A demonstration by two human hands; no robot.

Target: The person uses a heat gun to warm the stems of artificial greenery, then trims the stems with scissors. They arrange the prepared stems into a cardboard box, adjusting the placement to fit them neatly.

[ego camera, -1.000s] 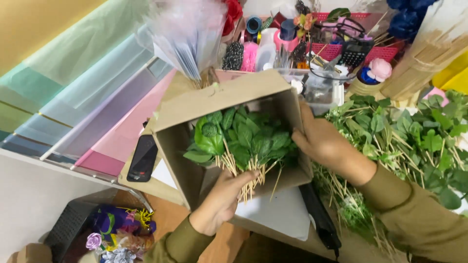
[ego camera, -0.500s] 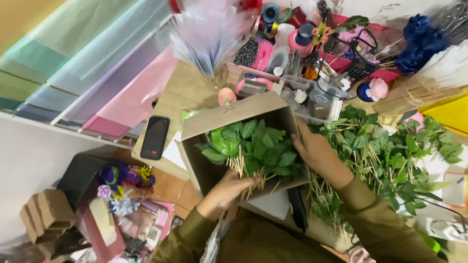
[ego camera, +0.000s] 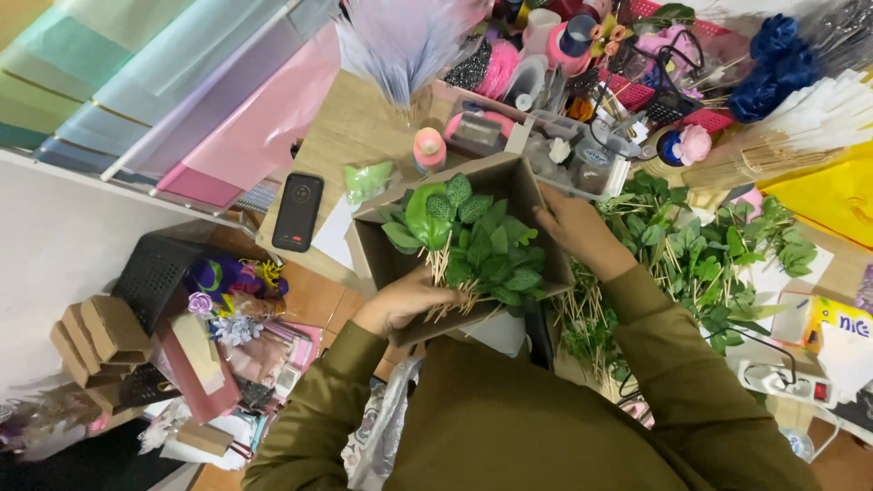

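Your left hand [ego camera: 400, 300] gripped the near wall of the box [ego camera: 532, 195], fingers curled over its edge by the stick stems; your right hand [ego camera: 573, 227] clasped the far right wall, fingers together; inside the box lay leaf sprigs [ego camera: 477, 241]; more sprigs [ego camera: 700, 255] lay heaped just right of it; a phone [ego camera: 297, 211] lay left; beyond stood a pink candle [ego camera: 428, 148].

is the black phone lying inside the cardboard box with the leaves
No, the black phone lies on the table left of the cardboard box, which holds green leaf sprigs.
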